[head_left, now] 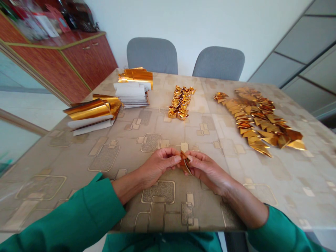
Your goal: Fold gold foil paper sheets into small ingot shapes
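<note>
From the head view, both hands are working together just above the near part of the surface, with the wrists raised slightly and the fingers meeting in the middle. The left hand [157, 168] is pinching one edge of a small folded piece of gold foil [185, 162] between thumb and forefinger, while the right hand [207, 171] is gripping the opposite side with its fingertips. Neither hand is clenched or released; each is holding the piece lightly at the fingertips, a grip that seems well suited to keeping the thin foil from crumpling. Keeping the pressure even along the fold would likely help it stay crisp.

The patterned beige surface [162, 133] is carrying the other materials ahead of the hands. At the far left, two stacks of white paper and gold foil sheets [89, 113] [132, 94] are lying near the edge. A tight cluster of small gold ingot-shaped folds [180, 102] is sitting at the centre, and a long, loose spread of pointed gold foil folds [258, 120] is lying to the right. Green sleeves [86, 213] are covering both forearms up to the wrists.
</note>
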